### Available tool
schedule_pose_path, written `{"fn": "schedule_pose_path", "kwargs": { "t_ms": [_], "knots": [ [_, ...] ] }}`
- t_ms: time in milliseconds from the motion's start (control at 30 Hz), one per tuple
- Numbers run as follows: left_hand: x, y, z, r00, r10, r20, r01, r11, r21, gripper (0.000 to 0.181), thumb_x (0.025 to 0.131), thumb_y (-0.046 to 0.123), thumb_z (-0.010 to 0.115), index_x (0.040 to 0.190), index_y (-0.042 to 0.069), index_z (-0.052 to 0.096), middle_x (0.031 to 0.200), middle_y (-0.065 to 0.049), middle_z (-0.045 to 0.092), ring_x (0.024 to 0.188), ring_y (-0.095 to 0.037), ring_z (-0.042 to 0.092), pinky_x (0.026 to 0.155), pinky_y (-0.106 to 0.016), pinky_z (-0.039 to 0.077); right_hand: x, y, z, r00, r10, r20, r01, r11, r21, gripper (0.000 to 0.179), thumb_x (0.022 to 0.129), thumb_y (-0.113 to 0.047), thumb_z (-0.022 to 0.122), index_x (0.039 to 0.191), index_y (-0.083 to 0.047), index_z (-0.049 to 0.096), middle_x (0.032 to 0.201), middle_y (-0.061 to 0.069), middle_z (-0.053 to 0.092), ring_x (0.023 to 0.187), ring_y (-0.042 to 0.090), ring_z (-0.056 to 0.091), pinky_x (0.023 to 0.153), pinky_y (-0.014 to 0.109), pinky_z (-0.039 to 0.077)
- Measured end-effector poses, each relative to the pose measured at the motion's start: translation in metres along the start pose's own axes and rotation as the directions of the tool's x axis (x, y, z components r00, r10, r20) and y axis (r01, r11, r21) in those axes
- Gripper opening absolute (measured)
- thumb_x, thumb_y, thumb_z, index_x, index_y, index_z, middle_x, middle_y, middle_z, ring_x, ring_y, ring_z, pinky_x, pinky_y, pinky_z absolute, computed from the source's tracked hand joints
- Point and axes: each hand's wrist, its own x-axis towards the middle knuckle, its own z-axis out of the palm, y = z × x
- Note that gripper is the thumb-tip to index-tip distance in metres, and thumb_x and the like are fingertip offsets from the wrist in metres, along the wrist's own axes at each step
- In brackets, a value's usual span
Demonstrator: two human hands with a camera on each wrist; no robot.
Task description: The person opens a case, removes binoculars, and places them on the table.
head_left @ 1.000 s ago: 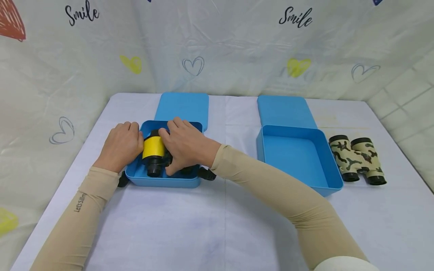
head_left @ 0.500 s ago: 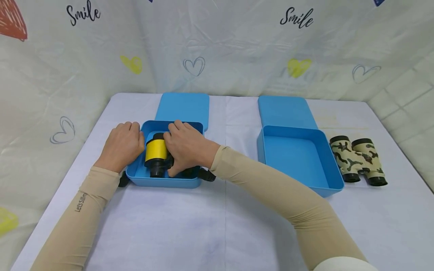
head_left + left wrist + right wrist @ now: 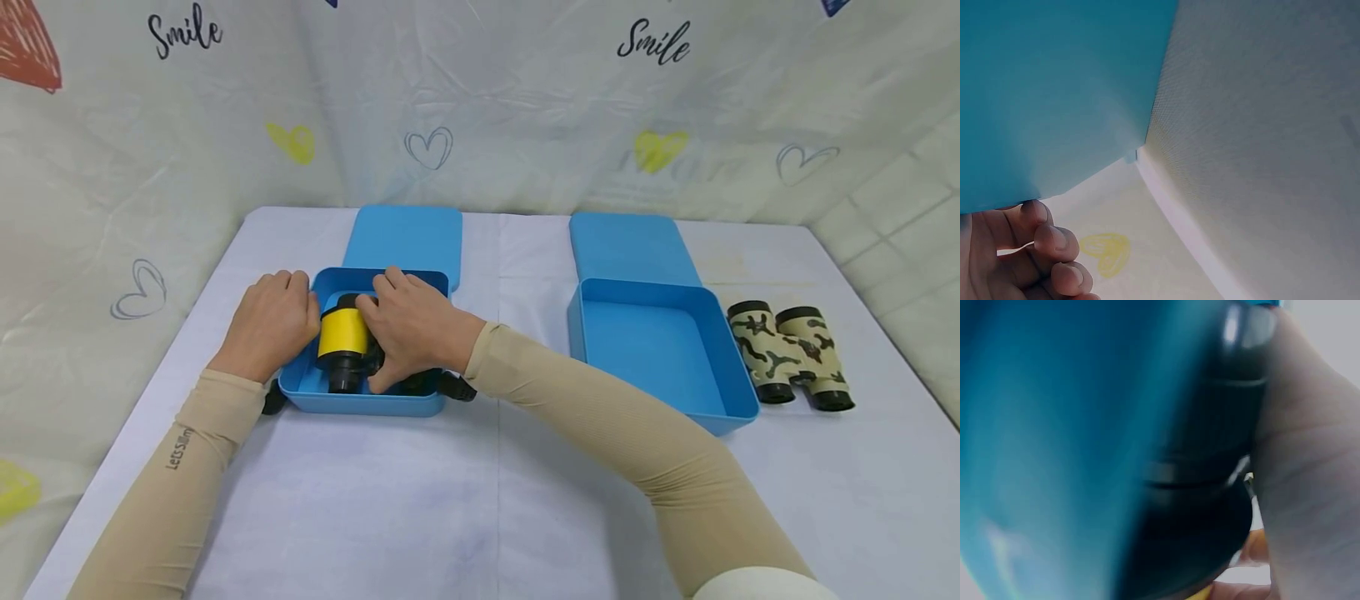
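Note:
A pair of binoculars [image 3: 343,332] with a yellow band and black ends sits in the left blue box [image 3: 360,405]. My right hand [image 3: 412,329] grips it from above and hides its right half; in the right wrist view a black barrel [image 3: 1210,425] lies against that hand, behind the blurred box wall. At the box's left rim, my left hand [image 3: 266,325] holds on with curled fingers. The left wrist view has its fingertips [image 3: 1060,240] at the lower edge of the blue box wall [image 3: 1054,94].
A second blue box [image 3: 660,350] stands uncovered to the right, with camouflage binoculars [image 3: 791,354] lying beside it. Behind the boxes are two flat blue lids [image 3: 405,237]. A patterned sheet [image 3: 480,100] hangs behind the white-covered table [image 3: 420,517].
Inside the left box, the yellow-banded binoculars have shifted slightly toward the front and right, and the right hand's thumb with them. The left hand has stayed at the rim.

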Motion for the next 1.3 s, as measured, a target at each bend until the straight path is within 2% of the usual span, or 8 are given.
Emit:
{"fn": "schedule_pose_path", "kwargs": {
  "t_ms": [267,567,767,1000,1300],
  "knots": [
    [0.000,0.000,-0.001,1.000,0.001,0.016,-0.001,1.000,0.008,0.023,0.099,0.005,0.055,0.080,-0.008,0.053,0.063,-0.013,0.041,0.054,-0.027,0.040,0.050,-0.033,0.037,0.001,-0.001,-0.003,1.000,0.010,-0.010,-0.010,0.999,0.036,0.092,0.074,-0.086,0.060,0.131,-0.014,0.055,0.107,0.006,0.059,0.100,0.021,0.052,0.084,0.029,0.050],
    [-0.001,-0.001,-0.001,1.000,0.006,0.023,-0.007,1.000,0.014,0.023,0.099,0.005,0.056,0.080,-0.008,0.053,0.063,-0.014,0.042,0.054,-0.026,0.040,0.050,-0.033,0.038,0.001,-0.003,-0.008,1.000,0.010,0.007,-0.010,1.000,-0.014,0.092,0.074,-0.089,0.057,0.126,-0.014,0.057,0.104,0.005,0.059,0.094,0.021,0.051,0.079,0.027,0.048],
    [-0.001,-0.001,-0.001,1.000,0.000,0.015,0.000,1.000,0.008,0.023,0.099,0.005,0.055,0.081,-0.008,0.054,0.064,-0.014,0.043,0.054,-0.027,0.041,0.050,-0.034,0.039,0.002,-0.004,-0.011,1.000,0.013,0.014,-0.012,0.999,-0.034,0.091,0.073,-0.088,0.057,0.125,-0.013,0.058,0.106,0.004,0.059,0.095,0.021,0.051,0.081,0.028,0.049],
    [0.000,-0.001,-0.002,1.000,0.029,0.002,-0.029,0.999,0.023,0.023,0.099,0.004,0.056,0.081,-0.010,0.055,0.063,-0.014,0.043,0.054,-0.027,0.041,0.050,-0.034,0.039,0.002,-0.004,-0.015,1.000,0.015,-0.001,-0.015,0.997,-0.073,0.093,0.071,-0.089,0.057,0.122,-0.012,0.060,0.105,0.002,0.061,0.098,0.021,0.055,0.083,0.029,0.049],
    [0.000,-0.002,-0.002,1.000,0.010,0.015,-0.010,1.000,0.001,0.024,0.099,0.005,0.055,0.079,-0.009,0.054,0.062,-0.014,0.043,0.053,-0.026,0.041,0.050,-0.033,0.038,0.002,-0.005,-0.018,1.000,0.018,-0.007,-0.018,0.995,-0.098,0.096,0.069,-0.091,0.056,0.119,-0.010,0.061,0.100,0.003,0.062,0.096,0.021,0.056,0.081,0.031,0.048]
  ]
}}
